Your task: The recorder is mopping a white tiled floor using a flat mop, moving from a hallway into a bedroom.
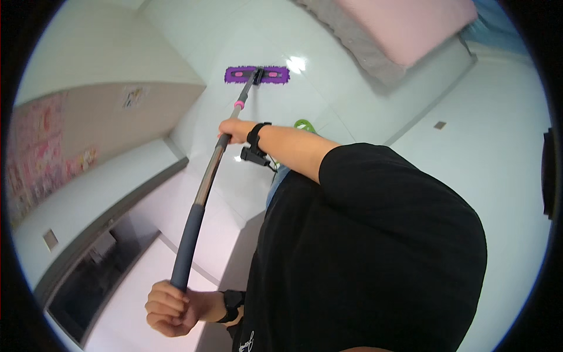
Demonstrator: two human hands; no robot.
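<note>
A flat mop slants across the picture, its purple fringed head [272,75] lying on the glossy pale floor near the top. Its pole [206,182] is metal with grey grip sections and a pink ring below the head. Lower left, my left hand [170,308] is closed round the top end of the grey handle. My right arm reaches across my body, and my right hand [234,130] grips the pole farther down, nearer the mop head. Black straps circle both wrists; a small black device [255,155] hangs at the right one.
A bed with a pink cover [404,29] and grey skirt [358,44] stands at the upper right. A green shoe [304,124] shows on my foot. On the left are a wall with pink pictures [44,146] and a dark doorway [99,270]. A white wall [487,152] rises at right.
</note>
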